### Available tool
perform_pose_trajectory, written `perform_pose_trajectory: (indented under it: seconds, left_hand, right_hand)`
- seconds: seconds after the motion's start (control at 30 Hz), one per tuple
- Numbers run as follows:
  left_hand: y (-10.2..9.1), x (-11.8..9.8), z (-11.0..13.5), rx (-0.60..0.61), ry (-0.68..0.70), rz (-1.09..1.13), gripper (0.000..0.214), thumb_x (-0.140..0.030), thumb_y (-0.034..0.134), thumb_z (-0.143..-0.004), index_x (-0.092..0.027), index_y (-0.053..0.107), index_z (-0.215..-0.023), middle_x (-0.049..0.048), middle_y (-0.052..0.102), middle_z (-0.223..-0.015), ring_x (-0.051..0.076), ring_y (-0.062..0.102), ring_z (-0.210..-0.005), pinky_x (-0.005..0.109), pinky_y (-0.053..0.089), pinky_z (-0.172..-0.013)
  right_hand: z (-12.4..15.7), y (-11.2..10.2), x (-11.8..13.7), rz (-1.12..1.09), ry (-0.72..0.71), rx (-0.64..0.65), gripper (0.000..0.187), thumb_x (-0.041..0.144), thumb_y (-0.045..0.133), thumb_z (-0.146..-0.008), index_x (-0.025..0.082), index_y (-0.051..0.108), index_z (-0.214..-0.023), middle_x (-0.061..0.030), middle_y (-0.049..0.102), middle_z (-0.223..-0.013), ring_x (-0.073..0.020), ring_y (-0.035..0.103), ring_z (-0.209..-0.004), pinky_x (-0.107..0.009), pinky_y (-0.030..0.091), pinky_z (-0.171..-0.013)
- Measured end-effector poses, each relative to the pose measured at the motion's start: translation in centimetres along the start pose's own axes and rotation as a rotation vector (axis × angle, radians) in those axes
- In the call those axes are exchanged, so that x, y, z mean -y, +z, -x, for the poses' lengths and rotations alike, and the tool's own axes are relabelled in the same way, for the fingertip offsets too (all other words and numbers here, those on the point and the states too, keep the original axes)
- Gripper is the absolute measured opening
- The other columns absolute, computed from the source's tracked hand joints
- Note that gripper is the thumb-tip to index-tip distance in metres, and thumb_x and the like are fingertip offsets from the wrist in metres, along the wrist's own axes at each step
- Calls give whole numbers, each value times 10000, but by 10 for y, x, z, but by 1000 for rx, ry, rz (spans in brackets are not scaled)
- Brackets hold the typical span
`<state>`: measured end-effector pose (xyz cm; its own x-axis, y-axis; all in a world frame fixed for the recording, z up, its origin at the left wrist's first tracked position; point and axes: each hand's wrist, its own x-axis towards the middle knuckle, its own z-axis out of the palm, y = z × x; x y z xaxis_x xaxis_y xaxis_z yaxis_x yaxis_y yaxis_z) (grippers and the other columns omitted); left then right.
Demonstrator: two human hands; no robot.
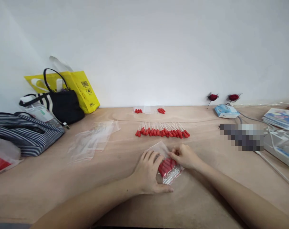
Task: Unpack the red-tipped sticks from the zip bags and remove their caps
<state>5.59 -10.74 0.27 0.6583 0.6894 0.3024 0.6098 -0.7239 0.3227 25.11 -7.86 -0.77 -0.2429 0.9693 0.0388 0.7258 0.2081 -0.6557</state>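
A clear zip-lock bag (172, 174) with several red-tipped white sticks (167, 165) in it lies on the table between my hands. My left hand (148, 173) rests along the bag's left side, fingers apart and thumb stretched out beneath it. Curled in a pinch, my right hand (185, 156) grips the bag's upper right side; its fingertips are partly hidden. Just beyond my hands, a row of loose red-tipped sticks (162, 132) lies side by side, red ends toward me. Farther back, near the wall, are filled clear bags (149, 110) with red tips at both ends.
Flat clear bags (94, 140) overlap on the left of the wooden table (92, 184). Beyond them stand a striped bag (37, 136), a black bag (68, 106) and a yellow bag (87, 92). At right are a tissue pack (226, 111), a power strip (284, 146) and cables.
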Motion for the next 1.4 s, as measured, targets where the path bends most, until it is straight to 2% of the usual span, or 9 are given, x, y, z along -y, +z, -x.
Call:
perform_pose_trajectory:
  seconds: [0.13, 0.23, 0.33, 0.43, 0.53, 0.67, 0.97, 1.17, 1.4]
  left_hand:
    - [-7, 2, -9, 157, 213, 70, 459, -389, 573, -663, -163, 519, -1059, 106, 533, -1109, 256, 475, -1030, 392, 356, -915]
    - [-17, 13, -15, 268, 388, 125, 375, -213, 505, -699, -205, 537, -1073, 66, 560, -1113, 212, 471, -1063, 340, 348, -937]
    - [-24, 30, -18, 267, 459, 99, 406, -90, 440, -669, -266, 580, -1007, 19, 587, -1092, 202, 456, -1092, 370, 311, -964]
    - [-22, 49, -17, 59, 294, 94, 331, -81, 412, -702, -242, 603, -919, 26, 597, -1054, 193, 484, -1043, 367, 338, -929]
    - [-17, 62, -13, -121, -113, 167, 206, -170, 419, -766, -183, 577, -898, 53, 612, -906, 159, 558, -826, 300, 434, -759]
    - [-12, 65, -9, -31, -435, 192, 230, -372, 464, -770, -169, 572, -781, 23, 593, -704, 144, 533, -631, 268, 422, -592]
    - [-5, 49, -17, 81, -468, 277, 210, -368, 518, -718, -170, 545, -784, 34, 579, -769, 163, 535, -690, 297, 427, -640]
    - [-2, 57, -31, -15, -422, 232, 445, -390, 635, -611, -167, 525, -980, 89, 524, -1002, 236, 495, -956, 367, 400, -814]
    - [-2, 68, -48, 95, -487, 440, 372, -424, 693, -541, -158, 542, -751, -3, 531, -690, 155, 530, -676, 271, 428, -611]
  right_hand:
    - [3, -7, 5, 191, -214, -23, 383, 412, 443, -784, 184, 487, -479, 18, 491, -449, -92, 418, -429, -227, 258, -450]
    - [1, -12, 4, 224, -439, -128, 297, 414, 462, -784, 191, 577, -626, -22, 577, -614, -129, 499, -582, -251, 344, -556]
    - [-1, -15, 2, 189, -639, -33, 280, 452, 527, -742, 215, 621, -857, -63, 612, -911, -177, 534, -825, -315, 385, -736]
    - [-2, -15, -1, 202, -696, 61, 463, 494, 563, -700, 251, 546, -1094, -74, 525, -1163, -219, 475, -1041, -381, 349, -858]
    - [-2, -11, -5, 215, -662, 91, 606, 521, 561, -690, 248, 444, -1218, -91, 470, -1238, -239, 428, -1115, -417, 320, -902]
    - [-3, -5, -7, 245, -568, 94, 598, 544, 527, -710, 219, 459, -1207, -92, 540, -1140, -232, 488, -1009, -395, 362, -849]
    - [0, 7, -6, 310, -451, -93, 533, 548, 490, -737, 215, 501, -1153, -85, 565, -1053, -220, 498, -915, -376, 386, -772]
    - [-2, 7, -8, 301, -472, -97, 532, 538, 504, -733, 216, 498, -1156, -87, 572, -1025, -219, 505, -894, -372, 388, -754]
    - [-1, 6, -5, 304, -457, -80, 528, 532, 500, -736, 206, 496, -1152, -88, 564, -1059, -225, 503, -912, -381, 383, -769]
